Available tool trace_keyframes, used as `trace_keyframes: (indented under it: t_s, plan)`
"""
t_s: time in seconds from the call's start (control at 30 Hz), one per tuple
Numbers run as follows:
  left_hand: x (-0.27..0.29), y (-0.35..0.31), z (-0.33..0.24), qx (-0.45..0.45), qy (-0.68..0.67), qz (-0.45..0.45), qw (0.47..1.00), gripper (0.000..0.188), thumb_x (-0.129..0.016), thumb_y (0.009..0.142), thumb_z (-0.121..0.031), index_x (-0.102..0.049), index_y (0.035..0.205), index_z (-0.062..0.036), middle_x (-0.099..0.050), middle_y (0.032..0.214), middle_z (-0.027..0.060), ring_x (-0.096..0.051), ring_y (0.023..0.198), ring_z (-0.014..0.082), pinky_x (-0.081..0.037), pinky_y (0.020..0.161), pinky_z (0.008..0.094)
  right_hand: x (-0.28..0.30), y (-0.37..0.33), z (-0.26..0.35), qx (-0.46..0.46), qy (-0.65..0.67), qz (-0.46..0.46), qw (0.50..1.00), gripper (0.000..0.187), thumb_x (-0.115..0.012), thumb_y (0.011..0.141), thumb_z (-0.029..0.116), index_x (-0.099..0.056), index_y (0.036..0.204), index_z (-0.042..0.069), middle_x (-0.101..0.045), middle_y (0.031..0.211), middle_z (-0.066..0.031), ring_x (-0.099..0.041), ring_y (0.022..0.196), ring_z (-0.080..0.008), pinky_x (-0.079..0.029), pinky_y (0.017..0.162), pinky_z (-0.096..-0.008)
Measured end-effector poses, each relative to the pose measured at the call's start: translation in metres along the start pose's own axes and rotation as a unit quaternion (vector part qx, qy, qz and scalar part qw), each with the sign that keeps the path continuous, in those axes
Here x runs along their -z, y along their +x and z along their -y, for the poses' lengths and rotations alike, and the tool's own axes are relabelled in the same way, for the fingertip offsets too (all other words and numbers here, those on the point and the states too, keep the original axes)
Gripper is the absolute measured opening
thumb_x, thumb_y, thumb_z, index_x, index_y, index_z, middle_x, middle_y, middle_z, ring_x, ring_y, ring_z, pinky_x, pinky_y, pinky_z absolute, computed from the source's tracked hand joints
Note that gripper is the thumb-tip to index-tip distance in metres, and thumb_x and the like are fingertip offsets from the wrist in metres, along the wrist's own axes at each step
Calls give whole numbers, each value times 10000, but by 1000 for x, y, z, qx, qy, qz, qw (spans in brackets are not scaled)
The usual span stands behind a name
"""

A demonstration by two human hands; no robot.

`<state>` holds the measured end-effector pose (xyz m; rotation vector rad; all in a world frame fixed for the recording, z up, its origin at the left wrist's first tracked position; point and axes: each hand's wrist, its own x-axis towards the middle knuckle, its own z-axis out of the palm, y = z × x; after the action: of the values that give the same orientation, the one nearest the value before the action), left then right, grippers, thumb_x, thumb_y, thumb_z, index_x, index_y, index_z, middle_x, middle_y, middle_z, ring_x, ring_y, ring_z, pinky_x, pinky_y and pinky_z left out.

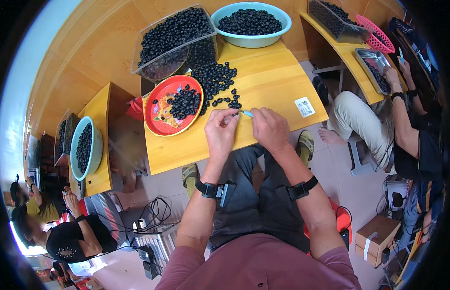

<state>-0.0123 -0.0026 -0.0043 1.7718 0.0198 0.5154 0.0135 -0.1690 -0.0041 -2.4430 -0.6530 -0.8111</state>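
My left hand [222, 130] is pinched on a small black bead-like piece [235, 115], mostly hidden by the fingertips. Close beside it, my right hand [270, 126] grips a small tool with a light blue handle [247, 113]; its thin tip meets the piece. Both hands are over the front of a yellow wooden table [263, 77]. Just beyond them lies a loose pile of round, shiny black pieces [213, 77], with several strays nearer my fingers. To the left, a red floral tray [154, 123] carries more of the same pieces.
A clear plastic bin [169, 63] and a light blue basin [254, 41], both full of black pieces, stand at the table's back. Co-workers sit at a right table [331, 41] with a metal tray [365, 53], and a left table [100, 159] with another basin [95, 159]. Cables [157, 208] hang at lower left.
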Motion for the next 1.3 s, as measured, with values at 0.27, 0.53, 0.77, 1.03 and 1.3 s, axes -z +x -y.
trace_keyframes:
  t_s: [0.27, 0.53, 0.77, 1.03, 1.3]
  plan:
    - [5, 1, -1, -45, 8, -30, 999, 157, -780, 883, 30, -760, 1037, 4, -670, 956, 75, -641, 784, 136, -536, 715, 272, 6, 2, 6, -3, -13, -21, 1000, 21, -659, 878, 106, -663, 876, 86, -581, 731, -72, -659, 694, -261, -541, 610, -402]
    - [92, 53, -6, -79, 285, -89, 951, 162, -785, 869, -29, -742, 1025, -20, -682, 933, 136, -688, 799, 254, -562, 753, 365, 7, 3, 3, -6, -11, -32, 999, 11, -661, 879, 91, -655, 876, 83, -583, 736, -67, -659, 700, -258, -539, 613, -405]
    - [75, 60, -15, -184, 424, -15, 887, 207, -791, 852, -112, -756, 1051, -66, -682, 1184, 129, -632, 1170, 329, -460, 1045, 457, 5, 2, 3, -9, -3, -33, 999, 16, -665, 877, 94, -658, 886, 82, -587, 752, -67, -658, 702, -262, -541, 616, -406]
    - [50, 60, -7, -208, 541, 45, 813, 263, -827, 839, -303, -798, 999, -96, -637, 1349, 96, -517, 1354, 280, -315, 1192, 493, 7, 4, 6, -9, 3, -32, 999, 38, -672, 873, 95, -681, 910, 87, -586, 756, -67, -658, 704, -254, -541, 619, -402]
    - [36, 32, -24, -132, 349, 24, 927, 258, -825, 854, -152, -739, 1068, -37, -734, 1090, 101, -692, 1052, 290, -503, 977, 436, 7, 1, 2, -10, 7, -52, 999, 23, -672, 872, 82, -685, 890, 90, -585, 749, -61, -653, 699, -250, -541, 620, -400]
